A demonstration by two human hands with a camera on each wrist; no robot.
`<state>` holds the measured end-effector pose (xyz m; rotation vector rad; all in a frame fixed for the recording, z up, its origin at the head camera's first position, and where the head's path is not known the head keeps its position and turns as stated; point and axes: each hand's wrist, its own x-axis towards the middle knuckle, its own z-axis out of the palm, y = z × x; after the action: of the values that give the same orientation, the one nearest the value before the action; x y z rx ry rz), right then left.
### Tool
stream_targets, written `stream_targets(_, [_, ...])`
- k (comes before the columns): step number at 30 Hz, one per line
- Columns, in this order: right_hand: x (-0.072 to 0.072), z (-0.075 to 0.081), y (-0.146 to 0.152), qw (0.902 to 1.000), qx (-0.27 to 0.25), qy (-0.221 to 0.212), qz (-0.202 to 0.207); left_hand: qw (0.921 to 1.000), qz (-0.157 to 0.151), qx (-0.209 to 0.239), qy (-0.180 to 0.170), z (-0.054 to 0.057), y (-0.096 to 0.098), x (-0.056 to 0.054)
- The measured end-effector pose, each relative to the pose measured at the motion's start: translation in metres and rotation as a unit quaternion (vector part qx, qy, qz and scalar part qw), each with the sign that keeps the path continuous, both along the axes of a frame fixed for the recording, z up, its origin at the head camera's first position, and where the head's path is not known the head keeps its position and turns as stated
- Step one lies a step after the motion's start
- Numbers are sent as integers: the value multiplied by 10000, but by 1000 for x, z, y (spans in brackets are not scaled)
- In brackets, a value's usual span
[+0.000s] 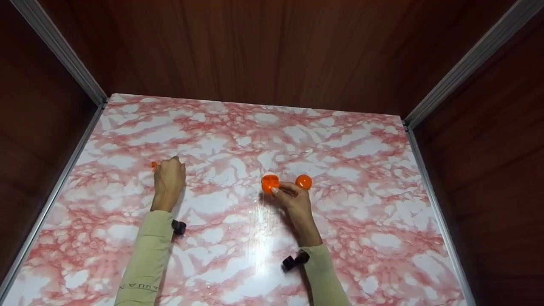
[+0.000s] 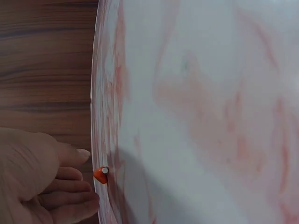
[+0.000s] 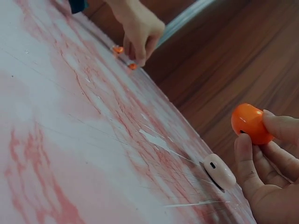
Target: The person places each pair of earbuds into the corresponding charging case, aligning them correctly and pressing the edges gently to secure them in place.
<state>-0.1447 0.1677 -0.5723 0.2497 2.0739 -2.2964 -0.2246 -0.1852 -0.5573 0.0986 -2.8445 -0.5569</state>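
My right hand (image 1: pixel 299 204) pinches a glossy, rounded orange case (image 1: pixel 270 186) between thumb and fingers, raised off the table. A small black opening shows on its side in the right wrist view. Below it lies a rounded white piece (image 3: pixel 220 171) with a black slot. Just beyond the right knuckles is a round orange piece (image 1: pixel 303 182). Far to the left, my left hand (image 1: pixel 169 176) reaches down with thumb and fingers apart about a small orange, earbud-like piece (image 2: pixel 100 175) with a pale end. A similar orange piece (image 1: pixel 153 165) lies beside that hand.
The table (image 1: pixel 221 255) has a shiny pink and white marbled top. Dark wood panels (image 1: pixel 255 51) enclose it at the back and both sides, with metal strips (image 1: pixel 433 191) along the side edges. Each wrist carries a small black camera (image 1: pixel 179 227).
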Motion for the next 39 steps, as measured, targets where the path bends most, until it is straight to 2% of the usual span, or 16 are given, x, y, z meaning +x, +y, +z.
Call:
stream_targets(3, [0, 0, 1, 10000, -5, -29, -3, 9994, 74, -331, 68, 0, 6, 0])
stream_targets(9, [0, 1, 4, 9999, -7, -151, -32, 9919, -54, -1103, 627, -9, 19, 1])
stream_targets(12, [-1, 2, 4, 9999, -92, -86, -19, 9883, -101, -1309, 775, -12, 23, 1])
stream_targets(14, [-2, 3, 4, 9997, -243, -35, -8, 9874, -107, -1385, 755, -13, 25, 1])
stream_targets(18, [-3, 3, 4, 9990, -444, -60, -23, 9888, -136, -1361, 594, -10, 24, -2])
stream_targets(25, [-1, 3, 4, 9996, -141, -155, -168, 9945, -276, -985, 241, -6, 20, -4])
stream_targets(33, [-1, 4, 5, 9997, -83, -159, -175, 9925, -392, -1116, 306, -6, 17, -1])
stream_targets(39, [-1, 4, 8, 9997, -24, -146, -179, 9929, -512, -1059, 191, -6, 15, -2])
